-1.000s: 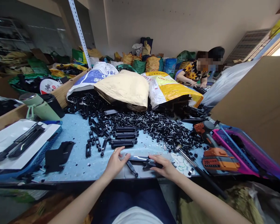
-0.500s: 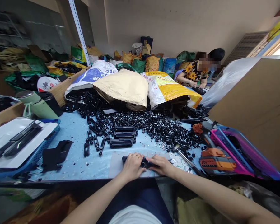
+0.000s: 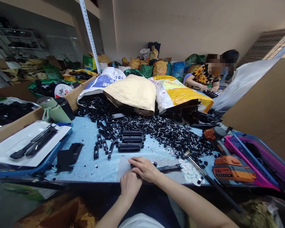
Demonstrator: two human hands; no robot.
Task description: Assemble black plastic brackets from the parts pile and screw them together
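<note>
A long black plastic part (image 3: 169, 167) lies near the table's front edge, its right arm showing past my right hand (image 3: 144, 169). The fingers of that hand are wrapped over the part's left end and cover much of it. Close against it on the near side is my left hand (image 3: 130, 185), closed, its fingertips hidden behind the right hand. Under both hands is a pale translucent sheet (image 3: 123, 166). Just beyond them sit several similar black bar-shaped parts (image 3: 130, 146) in a stack of rows, with shorter black link pieces (image 3: 111, 149) to their left.
A large heap of black-headed screws (image 3: 166, 129) spreads behind. At the right are a hammer (image 3: 199, 167), an orange cordless drill (image 3: 232, 167) and pink and blue baskets (image 3: 242, 158). A white tray (image 3: 35, 158) and a green flask (image 3: 54, 109) stand left. Another person (image 3: 201, 76) works beyond the sacks (image 3: 133, 91).
My right hand has moved left over the part, uncovering its right end. The left hand has drawn back toward the table edge and closed. The view has turned slightly left.
</note>
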